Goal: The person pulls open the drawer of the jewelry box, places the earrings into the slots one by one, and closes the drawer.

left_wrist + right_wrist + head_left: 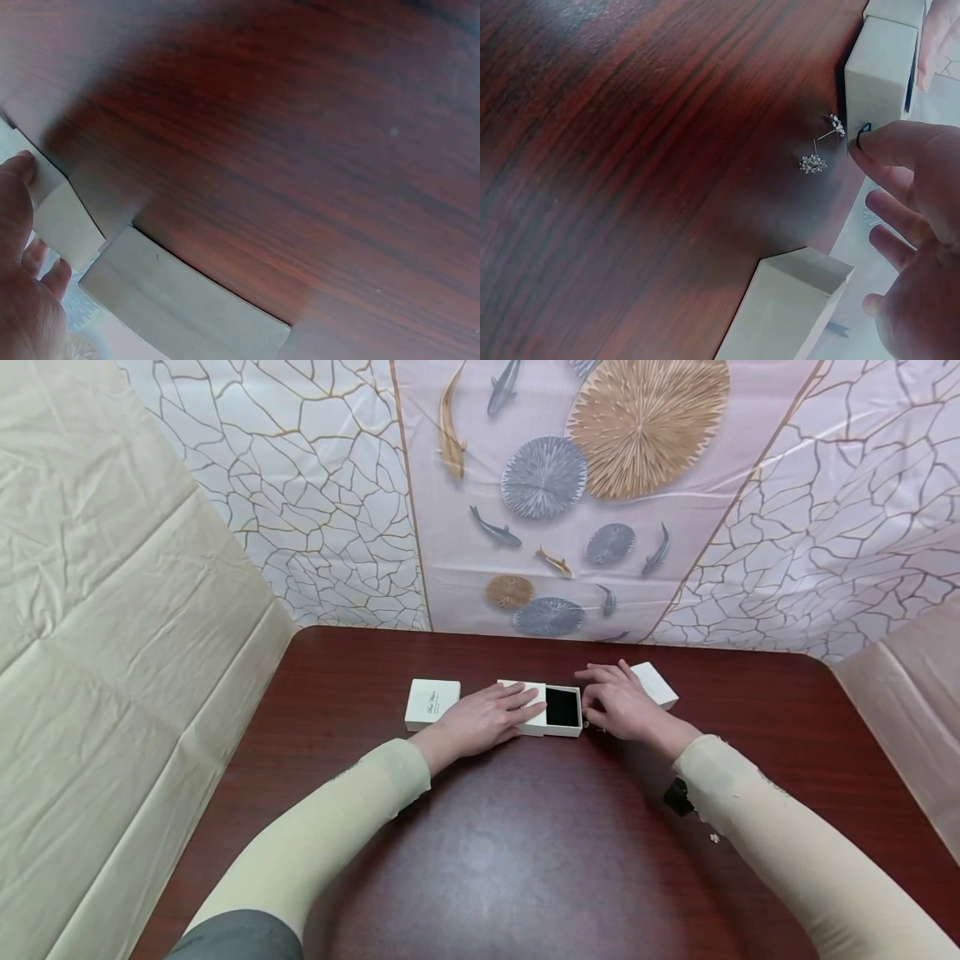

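A small white drawer-style box stands at the table's far middle. Its sleeve (534, 724) lies under my left hand (486, 717), which grips it with thumb and fingers on opposite sides. The drawer (562, 707) sticks out to the right, showing a black lining. At the drawer's end, my right hand (622, 702) pinches a small dark pull loop (865, 130) between thumb and finger. Two flower-shaped stud earrings with clear stones, one earring (812, 163) and another earring (836, 124), lie on the table beside the drawer's end.
A closed white box (432, 700) with dark lettering sits left of the left hand. Another white box (655, 686) stands at an angle behind the right hand. A tiny pale flower-like piece (714, 838) shows beside the right sleeve. Patterned cloth (480, 577) hangs behind the dark red table (480, 860).
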A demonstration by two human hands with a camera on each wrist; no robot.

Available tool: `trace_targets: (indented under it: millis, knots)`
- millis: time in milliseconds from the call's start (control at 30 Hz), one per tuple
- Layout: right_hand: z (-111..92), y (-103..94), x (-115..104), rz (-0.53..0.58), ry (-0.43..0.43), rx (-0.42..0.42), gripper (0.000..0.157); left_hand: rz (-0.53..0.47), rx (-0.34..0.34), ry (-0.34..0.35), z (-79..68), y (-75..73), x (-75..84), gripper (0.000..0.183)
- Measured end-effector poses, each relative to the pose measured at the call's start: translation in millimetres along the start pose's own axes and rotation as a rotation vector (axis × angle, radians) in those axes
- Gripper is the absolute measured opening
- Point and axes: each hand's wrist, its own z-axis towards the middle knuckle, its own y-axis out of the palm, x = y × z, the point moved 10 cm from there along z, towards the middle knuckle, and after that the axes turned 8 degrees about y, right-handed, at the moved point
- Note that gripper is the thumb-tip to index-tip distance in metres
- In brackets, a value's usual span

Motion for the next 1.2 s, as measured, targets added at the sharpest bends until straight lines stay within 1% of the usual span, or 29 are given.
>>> trace_targets:
  millis: [100,267,400,533,800,1033,1200]
  knots:
    - [-1,-2.5,0,-0.001,-0.007,0.008,0.017,0.002,0.002,0.000,-0.2,0.2,-0.4,0.057]
    - [-7,-14.1,0,0.003,-0.035,0.048,0.005,0.008,0.003,0.000,-0.5,-0.1,-1.2,0.056]
    - [-12,-22.6,0,-0.021,-0.057,0.075,0.007,0.028,-0.006,0.000,-0.9,0.2,-1.7,0.056]
    - [-16,-25.1,1,-0.051,-0.070,0.093,0.007,0.022,-0.002,-0.001,-1.3,0.3,-2.1,0.056]
    - [-22,-18.8,-3,-0.058,-0.097,0.121,0.009,0.019,0.017,0.001,-1.3,0.2,-1.8,0.056]
    - [-23,-7.8,-1,-0.051,-0.066,0.121,0.011,0.004,0.018,-0.003,-1.2,1.2,-1.6,0.056]
    - [-24,-3.7,1,-0.025,-0.057,0.151,0.017,-0.006,0.015,-0.006,-1.0,1.3,-0.9,0.056]
